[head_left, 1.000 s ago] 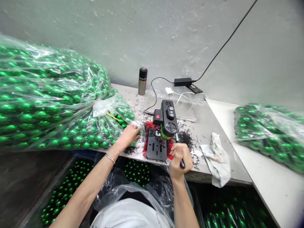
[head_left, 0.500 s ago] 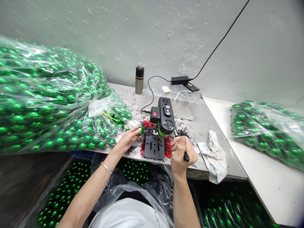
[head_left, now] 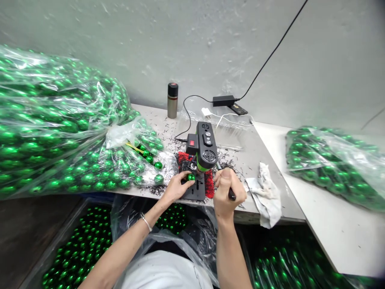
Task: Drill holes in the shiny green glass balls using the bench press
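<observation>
Between the thumb and fingers of my left hand (head_left: 178,186) is a shiny green ball (head_left: 191,177), held over the slotted black base plate (head_left: 194,192). Right above and behind the ball stands a small black bench machine (head_left: 207,145) with round vents, buttons and a green band. My right hand (head_left: 228,192) is closed in a fist around the black-gripped lever handle (head_left: 232,194) at the machine's right side. A red mat (head_left: 209,185) lies beneath the base, strewn with black bits. Whether the ball touches the plate is hard to tell.
A huge clear bag of green balls (head_left: 60,120) spills loose ones on the left. Behind stand a flask (head_left: 172,100) and a power adapter (head_left: 223,100) with cords. A rag (head_left: 266,196) hangs over the front edge; another bag of balls (head_left: 327,164) lies right.
My left hand has moved right with the green ball, from beside the machine to over its base plate. My right hand stays on the lever handle. The whole view has shifted slightly.
</observation>
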### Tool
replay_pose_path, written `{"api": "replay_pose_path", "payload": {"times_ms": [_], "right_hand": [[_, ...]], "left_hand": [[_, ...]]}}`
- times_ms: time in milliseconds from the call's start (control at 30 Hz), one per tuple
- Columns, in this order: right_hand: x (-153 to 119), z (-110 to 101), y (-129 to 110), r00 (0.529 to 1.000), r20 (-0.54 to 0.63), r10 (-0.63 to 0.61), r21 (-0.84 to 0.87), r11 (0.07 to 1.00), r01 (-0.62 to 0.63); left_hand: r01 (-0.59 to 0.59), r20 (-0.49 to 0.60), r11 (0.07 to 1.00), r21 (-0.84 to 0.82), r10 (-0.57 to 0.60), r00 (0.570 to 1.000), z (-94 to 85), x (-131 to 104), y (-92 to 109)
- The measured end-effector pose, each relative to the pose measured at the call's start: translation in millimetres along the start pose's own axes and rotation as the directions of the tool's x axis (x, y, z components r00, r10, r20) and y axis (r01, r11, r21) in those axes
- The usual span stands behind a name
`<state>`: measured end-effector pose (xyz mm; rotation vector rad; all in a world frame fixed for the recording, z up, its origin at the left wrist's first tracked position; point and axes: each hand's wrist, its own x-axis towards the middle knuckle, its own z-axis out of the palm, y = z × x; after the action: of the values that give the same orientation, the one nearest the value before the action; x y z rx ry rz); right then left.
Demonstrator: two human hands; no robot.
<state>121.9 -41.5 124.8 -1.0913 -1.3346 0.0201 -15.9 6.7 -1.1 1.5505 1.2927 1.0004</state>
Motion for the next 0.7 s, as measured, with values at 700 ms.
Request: {"api": "replay_pose_path", "payload": {"times_ms": [700], "right_hand": [[-65, 7, 58, 0.973, -0.024, -0.231, -0.012, 0.973, 0.231]], "left_hand": [[-0.295, -0.056, 0.921, 0.253, 0.319, 0.946, 15.1, -6, -16]]}}
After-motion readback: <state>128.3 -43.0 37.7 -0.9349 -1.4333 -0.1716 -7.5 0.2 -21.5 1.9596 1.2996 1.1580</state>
